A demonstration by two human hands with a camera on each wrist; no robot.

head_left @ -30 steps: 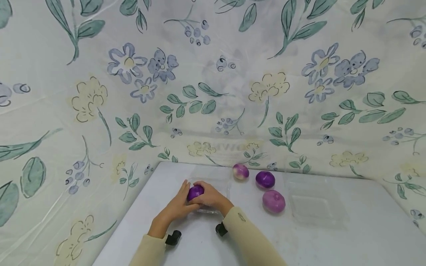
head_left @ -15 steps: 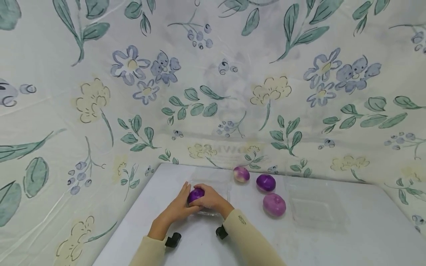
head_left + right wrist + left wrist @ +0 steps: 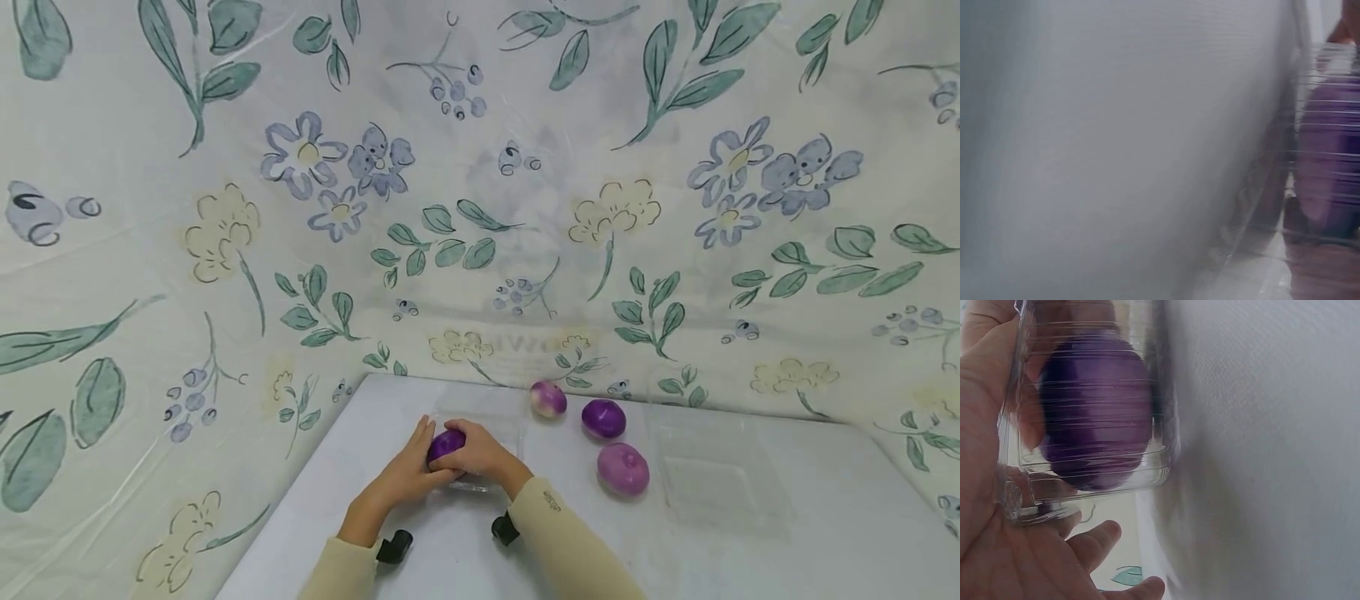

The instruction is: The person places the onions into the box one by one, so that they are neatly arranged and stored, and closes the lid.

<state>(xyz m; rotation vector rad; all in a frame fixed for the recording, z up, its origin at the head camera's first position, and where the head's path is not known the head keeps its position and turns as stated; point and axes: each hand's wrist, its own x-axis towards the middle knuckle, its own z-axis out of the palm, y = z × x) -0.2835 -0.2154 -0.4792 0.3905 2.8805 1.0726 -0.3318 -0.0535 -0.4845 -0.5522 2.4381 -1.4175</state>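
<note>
A dark purple onion (image 3: 446, 447) sits in a clear plastic box (image 3: 512, 433) at the left of the table. My right hand (image 3: 480, 454) grips the onion from above and the right, fingers curled over it. My left hand (image 3: 408, 468) rests against the near left corner of the same box, its fingers straight along the onion's left side and the thumb across the front. In the left wrist view the onion (image 3: 1097, 412) shows through the ribbed wall of the box (image 3: 1094, 478), beside my left palm. The right wrist view is blurred, with the onion (image 3: 1325, 150) at its right edge.
To the right of the box lie a purple-and-white onion (image 3: 548, 399), another dark purple onion (image 3: 603, 419) and a larger pinkish-purple one (image 3: 623, 469). A second clear plastic tray (image 3: 723, 479) stands farther right on the white table (image 3: 570, 542). Floral cloth (image 3: 465, 292) hangs behind.
The head view has tilted slightly, so the whole scene sits a little lower and to the right. Both hands stay at the box, the right one still holding the onion.
</note>
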